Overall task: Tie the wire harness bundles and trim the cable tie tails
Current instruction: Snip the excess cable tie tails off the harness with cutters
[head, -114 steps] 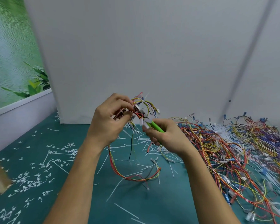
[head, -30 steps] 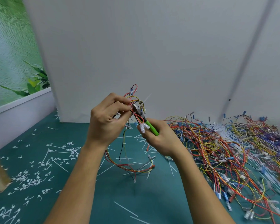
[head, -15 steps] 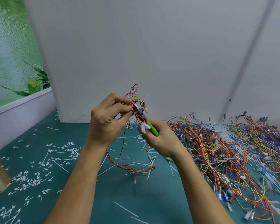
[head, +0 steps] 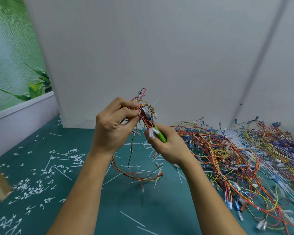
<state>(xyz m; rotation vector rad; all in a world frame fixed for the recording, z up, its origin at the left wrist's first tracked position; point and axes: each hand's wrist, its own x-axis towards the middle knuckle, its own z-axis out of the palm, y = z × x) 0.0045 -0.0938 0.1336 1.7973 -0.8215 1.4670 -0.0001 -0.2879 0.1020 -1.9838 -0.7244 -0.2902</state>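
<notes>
Pinching wire harness (head: 143, 103) with left hand (head: 112, 128) fingers (head: 126, 114) | right hand (head: 168, 147) grips green cutters (head: 159, 135) | blade tips partly hidden

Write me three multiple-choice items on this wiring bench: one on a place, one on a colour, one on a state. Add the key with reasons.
1. Where does the big heap of multicoloured wire harnesses lie?
A. on the teal mat, to the person's right
B. on the mat, to the person's left
C. on a wall hook

2. What colour is the handle of the small cutting pliers in the right hand?
A. red
B. green
C. black

3. What is the left hand doing?
A. lying flat on the mat
B. hanging empty
C. gripping a small bundle of coloured wires

Key: 1 A, the heap spreads out to the right of the right forearm; 2 B, a bright green grip shows above the fingers; 3 C, its fingers curl round the raised wires.
</notes>
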